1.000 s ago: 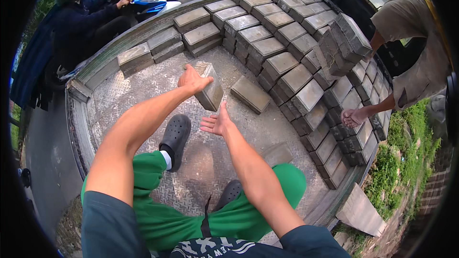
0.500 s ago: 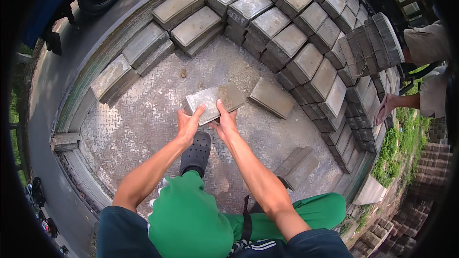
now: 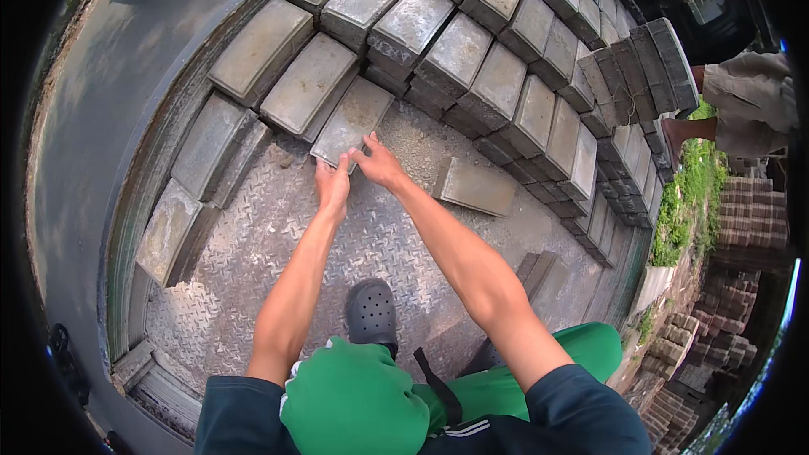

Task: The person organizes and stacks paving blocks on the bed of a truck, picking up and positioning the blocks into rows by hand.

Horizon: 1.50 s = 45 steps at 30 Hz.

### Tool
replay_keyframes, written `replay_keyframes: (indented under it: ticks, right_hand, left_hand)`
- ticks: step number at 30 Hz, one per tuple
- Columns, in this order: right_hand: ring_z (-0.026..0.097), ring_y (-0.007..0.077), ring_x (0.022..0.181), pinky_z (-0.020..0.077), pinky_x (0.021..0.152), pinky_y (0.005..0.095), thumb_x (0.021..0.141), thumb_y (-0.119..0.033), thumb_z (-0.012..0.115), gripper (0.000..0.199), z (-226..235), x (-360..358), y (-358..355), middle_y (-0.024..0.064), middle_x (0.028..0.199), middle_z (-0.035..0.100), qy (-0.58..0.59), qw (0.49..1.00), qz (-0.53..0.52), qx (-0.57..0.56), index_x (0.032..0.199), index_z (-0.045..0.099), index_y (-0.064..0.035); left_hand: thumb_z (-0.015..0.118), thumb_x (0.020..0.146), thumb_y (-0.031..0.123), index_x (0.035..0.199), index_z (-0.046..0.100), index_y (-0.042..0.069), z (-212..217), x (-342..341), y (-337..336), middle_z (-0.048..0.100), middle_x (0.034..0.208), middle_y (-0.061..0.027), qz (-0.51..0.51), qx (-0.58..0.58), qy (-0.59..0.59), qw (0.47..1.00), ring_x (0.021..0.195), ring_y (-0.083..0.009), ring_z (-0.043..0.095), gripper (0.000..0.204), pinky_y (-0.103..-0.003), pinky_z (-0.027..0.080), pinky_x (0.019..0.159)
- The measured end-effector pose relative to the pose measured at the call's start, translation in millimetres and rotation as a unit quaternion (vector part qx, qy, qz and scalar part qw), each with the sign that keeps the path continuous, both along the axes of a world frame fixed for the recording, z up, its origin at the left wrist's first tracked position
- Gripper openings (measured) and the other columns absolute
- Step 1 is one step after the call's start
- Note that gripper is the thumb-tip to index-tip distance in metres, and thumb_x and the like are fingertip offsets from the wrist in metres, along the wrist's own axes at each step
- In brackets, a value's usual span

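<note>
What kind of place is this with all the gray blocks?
Probably the back of a truck or trailer being loaded with paving blocks, outdoors. The floor is patterned metal plate, rows of gray blocks line its edges, a road runs alongside, and both hands rest on one block.

Both hands [image 3: 354,175] gripping grey paving block [image 3: 352,120] (near edge), leaning stacked blocks [image 3: 438,42] beyond
</note>
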State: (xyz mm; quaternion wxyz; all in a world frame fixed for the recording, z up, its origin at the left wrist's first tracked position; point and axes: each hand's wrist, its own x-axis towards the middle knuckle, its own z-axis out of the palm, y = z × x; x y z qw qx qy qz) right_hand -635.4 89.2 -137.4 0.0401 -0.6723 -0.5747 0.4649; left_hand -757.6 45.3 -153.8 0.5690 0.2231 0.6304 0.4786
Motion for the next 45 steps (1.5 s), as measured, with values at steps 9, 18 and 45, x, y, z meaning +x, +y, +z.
replay_keyframes:
  ticks: [9, 18, 45]
  right_hand:
    - [0.018, 0.0289, 0.148, 0.0194, 0.119, 0.0344, 0.093, -0.030, 0.056, 0.076, -23.6, 6.6, -9.3, 0.0164, 0.162, 0.009, 0.183, 0.974, -0.088, 0.095, 0.153, 0.020, -0.0017]
    - [0.050, 0.0363, 0.125, 0.0390, 0.107, 0.0437, 0.091, -0.028, 0.059, 0.045, -5.0, 129.9, -53.4, 0.0205, 0.130, 0.057, -0.008, 0.976, -0.056, 0.210, 0.127, 0.057, -0.0023]
    - [0.042, 0.0346, 0.137, 0.0345, 0.112, 0.0376, 0.082, -0.042, 0.071, 0.097, -37.7, 298.2, -124.3, 0.0251, 0.148, 0.041, -0.042, 0.900, -0.432, -0.043, 0.150, 0.021, 0.0049]
  left_hand:
    - [0.065, 0.093, 0.016, 0.122, 0.058, 0.000, -25.0, 26.6, 21.9, 0.067, 0.103, -0.0042, 0.068, 0.001, -0.011, 0.998, 0.082, -0.0099, 0.060, 0.033, -0.027, 0.045, 0.067]
    - [0.066, 0.092, 0.032, 0.133, 0.050, -0.004, -9.0, 7.9, 24.4, 0.060, 0.128, -0.0093, -0.048, -0.077, -0.009, 0.996, 0.113, -0.0196, 0.056, 0.056, -0.035, 0.040, 0.099]
    - [0.084, 0.055, 0.064, 0.154, 0.009, 0.004, 23.9, 257.9, 11.8, 0.042, 0.140, -0.0206, -0.682, 0.288, 0.618, 0.265, 0.130, -0.0345, 0.043, 0.138, -0.051, 0.036, 0.107]
